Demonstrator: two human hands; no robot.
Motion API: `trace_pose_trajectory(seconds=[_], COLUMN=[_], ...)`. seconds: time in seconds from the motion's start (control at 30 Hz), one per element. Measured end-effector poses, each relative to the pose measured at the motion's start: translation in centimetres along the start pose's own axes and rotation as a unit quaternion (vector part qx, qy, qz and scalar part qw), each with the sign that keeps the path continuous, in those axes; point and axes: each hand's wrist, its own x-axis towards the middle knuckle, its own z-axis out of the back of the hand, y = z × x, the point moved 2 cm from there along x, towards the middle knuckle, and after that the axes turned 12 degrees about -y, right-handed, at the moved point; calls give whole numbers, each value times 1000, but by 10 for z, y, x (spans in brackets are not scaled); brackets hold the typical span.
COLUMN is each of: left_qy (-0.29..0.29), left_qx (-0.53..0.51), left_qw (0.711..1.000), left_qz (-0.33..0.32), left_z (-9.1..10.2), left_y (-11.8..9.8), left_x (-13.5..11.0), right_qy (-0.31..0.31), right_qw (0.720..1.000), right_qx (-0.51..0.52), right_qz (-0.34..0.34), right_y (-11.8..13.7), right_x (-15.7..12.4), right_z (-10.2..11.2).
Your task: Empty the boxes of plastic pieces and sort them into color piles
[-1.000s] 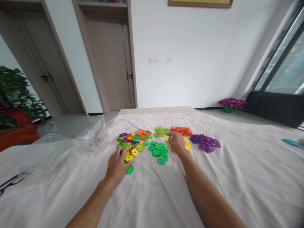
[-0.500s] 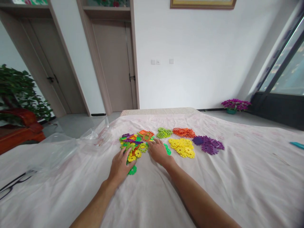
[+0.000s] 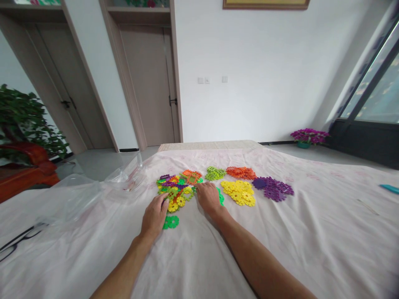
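A mixed pile of flower-shaped plastic building discs (image 3: 177,192), in green, yellow, orange and purple, lies on the cloth in front of me. At its left edge is my left hand (image 3: 155,215), thumb and fingers drawn together; a dark sliver shows at the fingertips, too small to name. Two green discs (image 3: 171,222) lie just right of that hand. My right hand (image 3: 208,197) rests low on the pile's right side with its fingers bent together, a bit of green at their tips. Green discs (image 3: 220,195) stick out from behind it.
Sorted heaps of discs lie to the right: lime (image 3: 215,173), orange-red (image 3: 240,172), yellow (image 3: 239,192) and purple (image 3: 274,189). Clear plastic packaging (image 3: 73,195) and eyeglasses (image 3: 21,238) lie at left. A blue item (image 3: 389,189) sits at the far right.
My left hand has drawn slightly left and its fingers have closed, uncovering more of the two green discs. My right hand's fingers have curled in, with the hand nearly in place.
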Motion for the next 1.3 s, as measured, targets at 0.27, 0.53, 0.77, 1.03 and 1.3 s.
trace_pose_trajectory(seconds=[0.27,0.53,0.77,1.03,1.3], left_qy=[-28,7,15,9,6], left_qx=[113,122,123,116,111], left_qw=[989,988,989,990,991], left_qz=[90,91,84,77,78], left_z=[17,15,14,12,8], left_y=[18,17,17,21,25], left_x=[9,8,8,7,8], right_qy=[-49,-24,14,-22,-39], right_qw=[995,992,991,996,998], right_qx=[4,74,62,43,12], right_qz=[-83,97,119,78,-48], right_y=[-18,7,18,7,-46], right_x=[-4,-14,-14,-7,13], right_z=[16,11,-3,9,15])
